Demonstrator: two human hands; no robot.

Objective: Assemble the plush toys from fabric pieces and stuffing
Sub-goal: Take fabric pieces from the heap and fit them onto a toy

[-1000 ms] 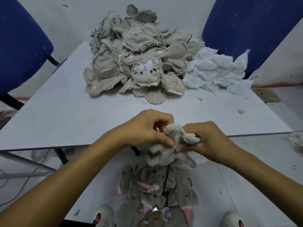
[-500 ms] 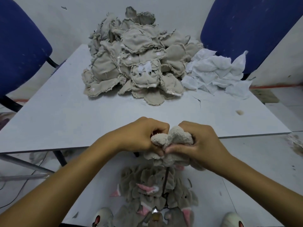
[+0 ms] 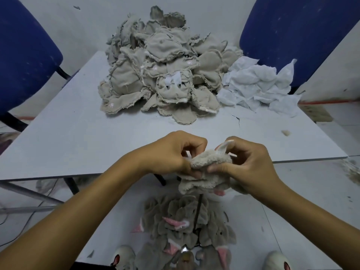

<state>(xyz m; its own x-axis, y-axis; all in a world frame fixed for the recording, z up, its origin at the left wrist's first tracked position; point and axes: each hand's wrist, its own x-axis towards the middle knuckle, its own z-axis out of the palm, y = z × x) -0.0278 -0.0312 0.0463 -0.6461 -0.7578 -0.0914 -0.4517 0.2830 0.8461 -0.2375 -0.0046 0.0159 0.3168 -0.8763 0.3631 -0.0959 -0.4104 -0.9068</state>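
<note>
I hold a small beige plush skin (image 3: 206, 172) just past the table's near edge, with both hands on it. My left hand (image 3: 175, 152) pinches its left side with curled fingers. My right hand (image 3: 243, 164) grips its right side, and a pale ear tip sticks up between my right fingers. A big heap of beige inside-out fabric pieces (image 3: 161, 75) lies at the table's far end. Beside it on the right sits a pile of white fabric pieces (image 3: 259, 84).
The white table (image 3: 78, 133) lies in front of me, a scrap of fluff (image 3: 286, 132) near its right edge. Two blue chairs (image 3: 23, 55) flank the far end. Below my hands, several grey plush skins with pink ears (image 3: 185, 227) lie heaped above my slippers (image 3: 122, 256).
The plush skin has been worked between my fingers, from a bunched lump to a flatter fold. A pale ear tip now pokes up by my right hand. Both hands stay near the table edge.
</note>
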